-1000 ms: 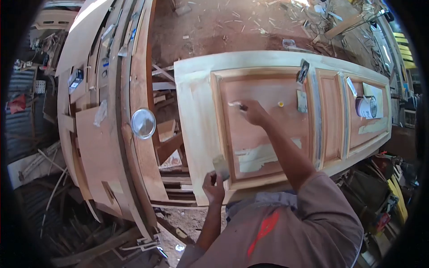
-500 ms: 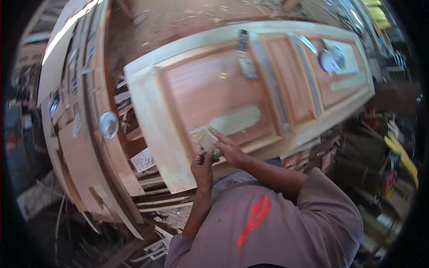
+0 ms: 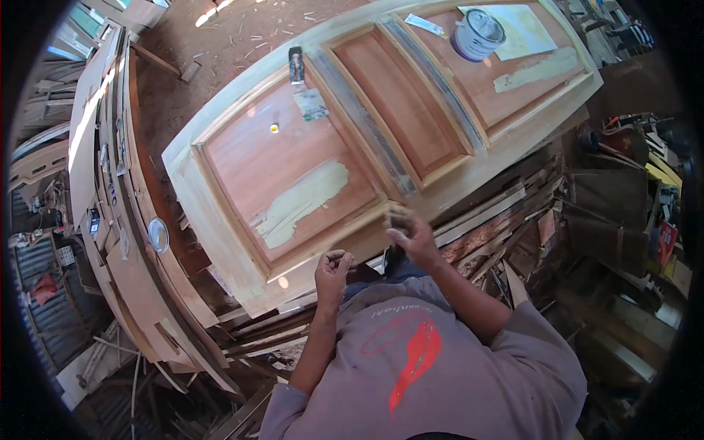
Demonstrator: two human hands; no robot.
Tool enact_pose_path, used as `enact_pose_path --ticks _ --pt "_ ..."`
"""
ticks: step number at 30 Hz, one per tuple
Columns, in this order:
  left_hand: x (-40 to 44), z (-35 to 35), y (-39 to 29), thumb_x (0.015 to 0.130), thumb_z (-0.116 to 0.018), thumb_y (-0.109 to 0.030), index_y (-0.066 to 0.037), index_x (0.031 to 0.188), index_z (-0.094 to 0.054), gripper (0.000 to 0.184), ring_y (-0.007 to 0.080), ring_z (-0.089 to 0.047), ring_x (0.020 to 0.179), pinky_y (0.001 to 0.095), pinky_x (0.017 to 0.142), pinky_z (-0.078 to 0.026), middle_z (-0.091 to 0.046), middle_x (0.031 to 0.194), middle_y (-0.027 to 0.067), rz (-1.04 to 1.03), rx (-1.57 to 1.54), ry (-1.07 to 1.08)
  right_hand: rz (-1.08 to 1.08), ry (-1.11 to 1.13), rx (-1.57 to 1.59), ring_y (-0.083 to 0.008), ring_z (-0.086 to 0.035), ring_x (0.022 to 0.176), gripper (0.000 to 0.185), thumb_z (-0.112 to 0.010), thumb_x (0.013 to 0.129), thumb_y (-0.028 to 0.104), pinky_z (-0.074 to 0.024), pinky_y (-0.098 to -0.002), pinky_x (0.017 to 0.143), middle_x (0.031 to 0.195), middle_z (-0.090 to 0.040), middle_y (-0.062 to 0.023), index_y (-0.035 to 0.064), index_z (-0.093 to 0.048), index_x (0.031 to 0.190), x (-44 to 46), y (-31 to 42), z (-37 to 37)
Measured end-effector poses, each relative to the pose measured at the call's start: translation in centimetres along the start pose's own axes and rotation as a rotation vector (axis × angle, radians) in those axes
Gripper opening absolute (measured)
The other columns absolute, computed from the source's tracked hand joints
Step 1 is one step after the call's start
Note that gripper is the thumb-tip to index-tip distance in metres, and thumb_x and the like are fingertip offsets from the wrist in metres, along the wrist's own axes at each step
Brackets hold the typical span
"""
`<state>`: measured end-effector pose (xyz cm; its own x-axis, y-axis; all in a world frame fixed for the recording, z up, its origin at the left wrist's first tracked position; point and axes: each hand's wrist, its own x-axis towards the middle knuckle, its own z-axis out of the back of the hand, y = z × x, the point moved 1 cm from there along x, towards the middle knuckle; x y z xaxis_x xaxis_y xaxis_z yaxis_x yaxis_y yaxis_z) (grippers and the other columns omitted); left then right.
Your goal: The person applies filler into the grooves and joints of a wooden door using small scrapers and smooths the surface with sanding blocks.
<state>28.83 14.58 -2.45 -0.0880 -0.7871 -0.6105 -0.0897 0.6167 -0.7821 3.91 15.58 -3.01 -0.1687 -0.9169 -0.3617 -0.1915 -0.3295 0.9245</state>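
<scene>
My left hand [image 3: 333,276] is raised by the near edge of a panelled wooden door [image 3: 213,249], its fingers curled together with nothing visible in them. To its right, my right hand [image 3: 413,236] grips a flat, grey-stained scraper [image 3: 398,215] over the door's near edge; the blade is partly hidden and blurred. Pale filler [image 3: 308,202] is smeared on the large left panel. Beyond it lie a dark-handled tool [image 3: 296,66], a stained flat piece [image 3: 312,105] and a small yellow-centred round thing [image 3: 275,128].
An open can [image 3: 478,35] stands on the door's right panel, beside a pale sheet [image 3: 524,33] and a flat strip [image 3: 425,25]. A round lid [image 3: 158,235] rests on long boards [image 3: 139,169] at the left. Scrap wood [image 3: 506,213] lies along the near side.
My hands were together at the pale flat piece and are now apart, the right one moved rightward with it. The view has turned, so the door appears further left and more tilted.
</scene>
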Motion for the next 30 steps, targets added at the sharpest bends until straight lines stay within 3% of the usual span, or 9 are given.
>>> enact_pose_path --ticks 5,8,14,20,26,30 --pt "-1.2 -3.2 2.3 0.101 -0.073 -0.013 0.002 0.116 -0.065 0.022 0.0153 -0.073 0.09 0.0288 0.085 -0.059 -0.073 0.103 0.0105 0.015 0.202 0.011 0.243 -0.413 -0.696 -0.041 -0.067 0.117 0.055 -0.084 0.087 0.012 -0.0559 -0.0457 0.101 0.126 -0.067 -0.0214 0.001 -0.061 0.136 -3.1 -4.7 9.5" --pt "-2.4 -4.4 2.7 0.1 -0.074 -0.015 0.001 0.115 -0.066 0.023 0.0158 -0.073 0.091 0.03 0.086 -0.059 -0.074 0.103 0.0101 -0.019 0.387 0.059 0.396 -0.443 -0.875 -0.0405 -0.065 0.117 0.055 -0.084 0.085 0.009 -0.0553 -0.0456 0.102 0.126 -0.067 -0.0206 0.0027 -0.062 0.135 -3.0 -7.0 9.6" --pt "-1.5 -2.9 2.9 0.099 -0.076 -0.022 0.0 0.116 -0.072 0.028 0.0147 -0.073 0.092 0.031 0.086 -0.058 -0.078 0.101 0.01 0.003 0.569 0.14 0.381 -0.479 -0.726 -0.0404 -0.063 0.12 0.054 -0.084 0.083 0.005 -0.0546 -0.0462 0.102 0.13 -0.063 -0.0208 0.0059 -0.066 0.133 -2.3 -5.9 6.5" --pt "0.8 -2.2 0.6 0.099 -0.074 -0.026 -0.001 0.114 -0.074 0.03 0.019 -0.075 0.095 0.0345 0.087 -0.058 -0.079 0.103 0.0146 -0.038 0.801 0.269 0.294 -0.602 -0.794 -0.0397 -0.062 0.12 0.057 -0.083 0.083 0.006 -0.0535 -0.0467 0.102 0.127 -0.062 -0.0199 0.0092 -0.066 0.137 -3.1 -10.4 5.4" --pt "3.0 1.8 4.8 0.098 -0.075 -0.026 -0.003 0.113 -0.075 0.028 0.0201 -0.076 0.095 0.0359 0.087 -0.058 -0.079 0.102 0.0145 -0.058 0.744 0.394 0.233 -0.73 -0.838 -0.0402 -0.061 0.117 0.054 -0.081 0.084 0.006 -0.0521 -0.0464 0.102 0.123 -0.06 -0.0205 0.0098 -0.069 0.136 -3.4 -13.4 2.9" --pt "2.4 2.2 1.9 0.097 -0.076 -0.023 -0.002 0.111 -0.075 0.025 0.0202 -0.076 0.093 0.0359 0.087 -0.058 -0.079 0.101 0.0139 -0.083 0.746 0.435 0.189 -0.761 -0.874 -0.0403 -0.061 0.116 0.053 -0.081 0.083 0.006 -0.0524 -0.0466 0.101 0.121 -0.061 -0.0206 0.0086 -0.07 0.134 -3.6 -14.0 1.6"
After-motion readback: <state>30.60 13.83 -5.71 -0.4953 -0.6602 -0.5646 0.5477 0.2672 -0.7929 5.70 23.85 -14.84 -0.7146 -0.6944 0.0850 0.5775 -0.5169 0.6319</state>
